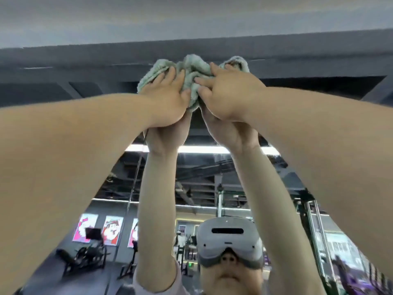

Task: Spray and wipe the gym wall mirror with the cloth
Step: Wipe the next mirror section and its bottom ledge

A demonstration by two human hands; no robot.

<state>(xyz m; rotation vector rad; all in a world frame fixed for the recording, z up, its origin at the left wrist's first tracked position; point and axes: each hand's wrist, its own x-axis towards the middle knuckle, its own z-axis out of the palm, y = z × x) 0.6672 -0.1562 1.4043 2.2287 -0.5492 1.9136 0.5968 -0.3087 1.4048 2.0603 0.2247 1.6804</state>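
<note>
Head view, looking steeply up a wall mirror [276, 177]. Two bare forearms reach up from the lower corners and meet high in the middle.

Both hands hold a bunched pale green cloth [192, 70] against the surface, near what looks like the mirror's upper edge. The left hand [168, 99] lies flat on the cloth with its fingers straight and slightly spread, pressing. The right hand [229, 96] has its fingers bent into the folds, gripping the cloth while it pushes. Directly under the hands their reflections rise to meet them.

Lower in the glass the reflection shows:
- the person's grey headset [228, 241]
- a bright strip light [202, 149]
- bright posters [111, 229] on a far wall
- dark gym machines [85, 256]

No spray bottle is in sight, and both hands are on the cloth, so the task appears to be in its wiping stage, at the top of the mirror. The visible glass reflects clearly, without obvious streaks or droplets, though blur makes this uncertain. How much of the mirror has been wiped cannot be told. The lower part and the sides probably remain to be done.
</note>
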